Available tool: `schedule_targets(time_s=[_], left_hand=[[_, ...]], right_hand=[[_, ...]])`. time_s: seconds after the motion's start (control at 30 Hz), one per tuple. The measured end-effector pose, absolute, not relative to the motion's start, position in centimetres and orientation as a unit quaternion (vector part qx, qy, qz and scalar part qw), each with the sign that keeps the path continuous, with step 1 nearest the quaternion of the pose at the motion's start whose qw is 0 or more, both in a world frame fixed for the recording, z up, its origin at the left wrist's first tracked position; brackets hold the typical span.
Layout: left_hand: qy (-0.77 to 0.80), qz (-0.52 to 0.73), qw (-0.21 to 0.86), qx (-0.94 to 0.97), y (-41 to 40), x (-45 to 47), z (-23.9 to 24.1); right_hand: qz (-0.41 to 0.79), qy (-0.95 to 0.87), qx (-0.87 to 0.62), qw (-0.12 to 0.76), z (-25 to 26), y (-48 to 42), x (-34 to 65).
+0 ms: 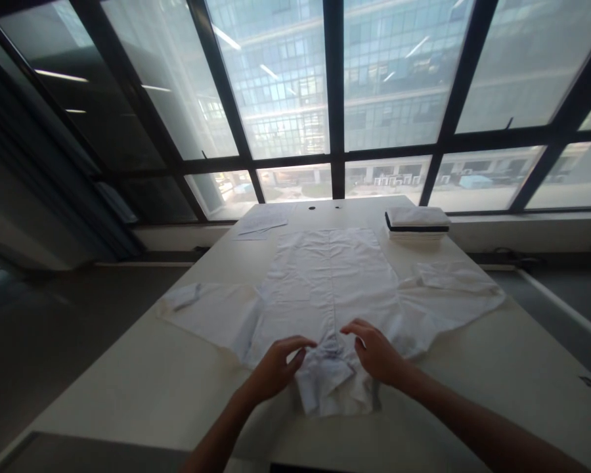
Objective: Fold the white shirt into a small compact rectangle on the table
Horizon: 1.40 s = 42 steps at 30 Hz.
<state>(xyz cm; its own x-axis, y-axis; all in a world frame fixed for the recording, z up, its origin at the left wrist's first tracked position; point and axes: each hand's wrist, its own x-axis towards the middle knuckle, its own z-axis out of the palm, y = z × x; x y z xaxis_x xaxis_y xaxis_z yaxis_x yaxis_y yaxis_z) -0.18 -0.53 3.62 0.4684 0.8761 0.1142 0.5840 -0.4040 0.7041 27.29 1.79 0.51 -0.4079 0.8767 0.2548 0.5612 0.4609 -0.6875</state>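
Note:
A white button-up shirt (pixel 325 276) lies spread flat on the pale table (pixel 128 381), front up, with its collar toward me and both sleeves out to the sides. My left hand (pixel 278 364) pinches the collar area from the left, fingers curled on the fabric. My right hand (pixel 374 351) grips the collar from the right, fingers also curled. Between the two hands the collar (pixel 328 378) is bunched.
A stack of folded white and dark garments (pixel 416 223) sits at the far right of the table. Sheets of paper (pixel 263 222) lie at the far left. Large windows rise behind the table. Dark floor runs along both sides.

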Motion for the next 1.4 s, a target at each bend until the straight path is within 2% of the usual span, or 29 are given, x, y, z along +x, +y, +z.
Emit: schedule_targets(time_s=[0.07,0.2,0.37,0.8,1.07,1.4], left_hand=[[0.490,0.242,0.223,0.807,2.0,1.2,1.9],[0.496,0.125,0.119,0.851,5.0,3.7,-2.3],[0.486,0.067,0.034,0.871,5.1,4.4,-4.5],[0.511,0.043,0.021,0.858,13.9,6.6,-3.2],[0.500,0.054,-0.007,0.865,13.9,6.5,-3.4],[0.509,0.107,0.088,0.849,14.3,6.0,-3.1]], right_hand=[[0.185,-0.806,-0.493,0.269,-0.1,3.2,25.0],[0.086,-0.834,-0.527,0.139,-2.2,5.1,21.6],[0.073,-0.839,-0.524,0.128,-4.6,5.9,21.2],[0.075,-0.843,-0.520,0.114,-3.6,15.1,23.0],[0.064,-0.842,-0.523,0.116,-3.7,15.0,23.2],[0.098,-0.830,-0.532,0.136,-3.4,15.0,23.4]])
